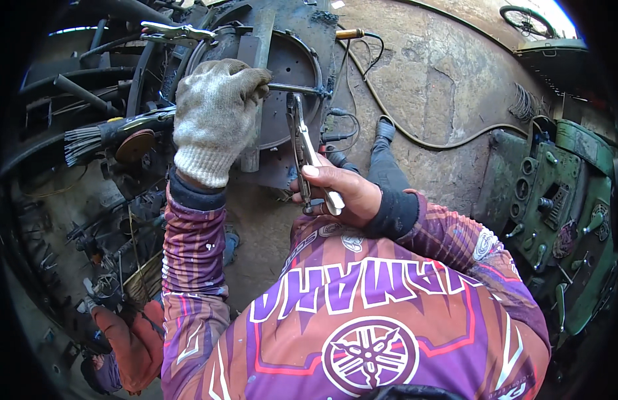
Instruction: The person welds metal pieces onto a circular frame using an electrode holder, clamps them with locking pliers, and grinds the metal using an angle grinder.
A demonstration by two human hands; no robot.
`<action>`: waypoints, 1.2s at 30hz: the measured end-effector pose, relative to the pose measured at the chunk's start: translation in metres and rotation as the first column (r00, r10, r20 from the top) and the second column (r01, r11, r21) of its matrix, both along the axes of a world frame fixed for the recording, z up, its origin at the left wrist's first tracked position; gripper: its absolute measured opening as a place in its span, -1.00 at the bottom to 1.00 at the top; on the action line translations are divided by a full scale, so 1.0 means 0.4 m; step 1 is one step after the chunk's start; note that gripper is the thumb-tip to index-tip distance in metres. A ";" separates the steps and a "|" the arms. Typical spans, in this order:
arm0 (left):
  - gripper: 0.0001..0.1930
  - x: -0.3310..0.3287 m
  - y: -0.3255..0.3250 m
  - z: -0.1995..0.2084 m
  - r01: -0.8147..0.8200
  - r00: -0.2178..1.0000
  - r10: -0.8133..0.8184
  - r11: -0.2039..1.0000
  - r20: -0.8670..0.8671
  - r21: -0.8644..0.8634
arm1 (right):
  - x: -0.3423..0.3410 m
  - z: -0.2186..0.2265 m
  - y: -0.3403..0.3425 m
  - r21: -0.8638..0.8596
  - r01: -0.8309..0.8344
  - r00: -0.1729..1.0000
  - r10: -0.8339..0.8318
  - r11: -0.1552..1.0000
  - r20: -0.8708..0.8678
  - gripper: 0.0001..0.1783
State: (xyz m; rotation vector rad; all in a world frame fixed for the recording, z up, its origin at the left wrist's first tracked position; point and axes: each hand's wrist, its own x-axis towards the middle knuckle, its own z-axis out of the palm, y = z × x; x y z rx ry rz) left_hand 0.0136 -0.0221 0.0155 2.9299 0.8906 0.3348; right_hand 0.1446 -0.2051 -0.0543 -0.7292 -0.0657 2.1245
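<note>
My left hand (215, 120), in a pale knitted glove, is closed around a thin metal rod (297, 88). The rod lies across a round dark metal plate (287, 61) with a raised rim, on the workbench. Bare, my right hand (345, 190) grips a pair of locking pliers (303, 143). The pliers point away from me, and their jaws reach close to the rod; whether they touch it I cannot tell. A flat upright bar (262, 40) crosses the plate beside my glove. Another pair of locking pliers (179, 31) sits at the rim's far left.
Left of the glove lie a bundle of thin rods (85, 143) and a reddish disc (135, 145). A cable (415, 139) snakes over the floor. A wooden-handled tool (349, 33) rests at the bench edge. Green machinery (555, 207) stands right; another person (129, 340) is lower left.
</note>
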 end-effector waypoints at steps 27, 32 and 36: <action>-0.57 -0.053 -0.239 -0.036 -0.372 0.683 0.696 0.592 0.221 -0.715 | -0.056 0.025 0.063 -0.082 0.095 0.994 -0.099 0.992 -0.045 -0.43; -0.44 -0.022 -0.248 -0.010 -0.280 0.705 0.700 0.421 0.112 -0.863 | -0.090 -0.020 0.051 0.235 0.178 0.960 -0.221 0.956 0.172 -0.23; -0.42 -0.028 -0.231 0.008 -0.320 0.758 0.652 0.357 -0.011 -0.877 | -0.082 -0.028 0.051 0.036 0.164 0.986 -0.165 0.986 0.005 -0.18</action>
